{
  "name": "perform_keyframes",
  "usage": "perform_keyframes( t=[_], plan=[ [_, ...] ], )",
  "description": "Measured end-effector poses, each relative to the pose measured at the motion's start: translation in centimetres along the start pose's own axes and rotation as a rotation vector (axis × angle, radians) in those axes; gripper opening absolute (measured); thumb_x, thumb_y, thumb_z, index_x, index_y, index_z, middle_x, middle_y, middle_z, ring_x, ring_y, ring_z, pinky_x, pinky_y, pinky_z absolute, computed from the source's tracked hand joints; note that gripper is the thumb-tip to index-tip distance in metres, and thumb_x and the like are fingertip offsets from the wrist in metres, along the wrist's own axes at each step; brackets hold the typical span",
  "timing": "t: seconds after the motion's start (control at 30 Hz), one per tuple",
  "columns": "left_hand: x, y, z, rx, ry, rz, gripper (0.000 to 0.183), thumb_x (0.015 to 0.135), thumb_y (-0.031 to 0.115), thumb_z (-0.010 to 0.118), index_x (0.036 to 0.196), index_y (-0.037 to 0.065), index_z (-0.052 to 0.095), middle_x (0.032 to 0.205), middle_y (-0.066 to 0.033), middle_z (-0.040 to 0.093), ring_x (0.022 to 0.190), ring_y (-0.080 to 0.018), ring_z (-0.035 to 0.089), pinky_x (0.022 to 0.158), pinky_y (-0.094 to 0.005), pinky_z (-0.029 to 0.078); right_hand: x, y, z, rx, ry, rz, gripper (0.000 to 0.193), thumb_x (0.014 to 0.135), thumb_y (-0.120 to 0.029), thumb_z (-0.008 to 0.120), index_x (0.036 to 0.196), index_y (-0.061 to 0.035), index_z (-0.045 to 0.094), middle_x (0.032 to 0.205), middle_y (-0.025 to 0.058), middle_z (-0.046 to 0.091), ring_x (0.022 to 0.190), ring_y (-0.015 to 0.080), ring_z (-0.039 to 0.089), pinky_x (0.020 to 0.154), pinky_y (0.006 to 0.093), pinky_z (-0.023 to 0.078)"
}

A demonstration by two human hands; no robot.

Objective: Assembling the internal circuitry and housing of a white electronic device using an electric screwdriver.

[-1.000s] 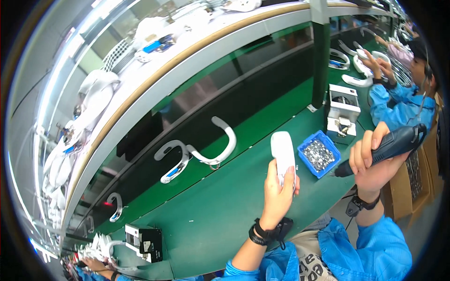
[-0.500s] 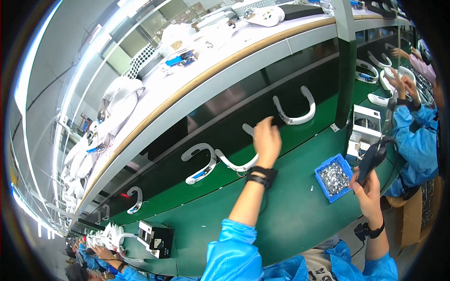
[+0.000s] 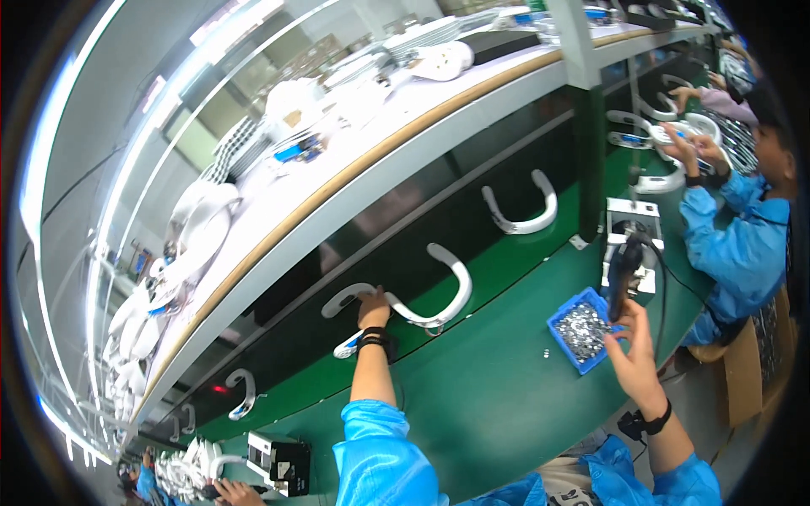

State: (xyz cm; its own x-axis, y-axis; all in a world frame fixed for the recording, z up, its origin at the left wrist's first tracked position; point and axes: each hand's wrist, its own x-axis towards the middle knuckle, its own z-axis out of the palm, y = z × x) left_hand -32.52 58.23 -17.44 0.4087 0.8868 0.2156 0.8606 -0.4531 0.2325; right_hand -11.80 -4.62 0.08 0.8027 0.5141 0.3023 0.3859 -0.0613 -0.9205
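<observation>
My left hand (image 3: 373, 312) is at a white U-shaped housing (image 3: 340, 301) lying on the green bench. Its fingers curl at the housing's right side, which the hand hides. A second white U-shaped housing (image 3: 460, 291) lies just right of that hand. My right hand (image 3: 633, 354) grips the lower part of a black electric screwdriver (image 3: 623, 271) with a cable. Beside the right hand sits a blue tray (image 3: 582, 368) filled with small metal parts (image 3: 582, 331).
Another white U-shaped housing (image 3: 531, 224) lies farther back. Small white-and-black machines stand at right (image 3: 631, 218) and left (image 3: 283, 460). A grey post (image 3: 582, 126) and an upper shelf (image 3: 371, 139) edge the bench. A co-worker in blue (image 3: 730, 219) works at the right.
My left hand has moved left, from near the second housing to the one beside it. My right hand still holds the screwdriver by the tray. The view has shifted slightly.
</observation>
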Motion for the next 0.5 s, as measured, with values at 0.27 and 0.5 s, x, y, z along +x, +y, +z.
perform_keyframes(
  t=[0.27, 0.5],
  plan=[
    [-2.9, 5.8, -5.8, 0.136, 0.203, 0.404, 0.038, 0.106, 0.028, 0.049, 0.101, -0.003, 0.069, 0.091, -0.0242, 0.073, 0.080, -0.0394, 0.074, 0.071, -0.0491, 0.059, -0.8, 1.3, -0.6, -0.289, -0.021, -0.036, 0.027, 0.088, 0.001, 0.069, 0.114, -0.0012, 0.062, 0.107, 0.0149, 0.060, 0.103, 0.0324, 0.060, 0.086, 0.0419, 0.053],
    [-12.1, 8.9, -23.1, -1.431, -0.112, -0.069, 0.041, 0.114, 0.034, 0.044, 0.105, -0.001, 0.063, 0.081, -0.0062, 0.065, 0.067, -0.0121, 0.059, 0.061, -0.0278, 0.047, 2.0, 4.2, 0.2, -0.832, -0.395, -0.212, 0.010, 0.084, -0.007, 0.072, 0.091, -0.0016, 0.066, 0.097, 0.0158, 0.064, 0.099, 0.0361, 0.065, 0.084, 0.0460, 0.055]
  ],
)
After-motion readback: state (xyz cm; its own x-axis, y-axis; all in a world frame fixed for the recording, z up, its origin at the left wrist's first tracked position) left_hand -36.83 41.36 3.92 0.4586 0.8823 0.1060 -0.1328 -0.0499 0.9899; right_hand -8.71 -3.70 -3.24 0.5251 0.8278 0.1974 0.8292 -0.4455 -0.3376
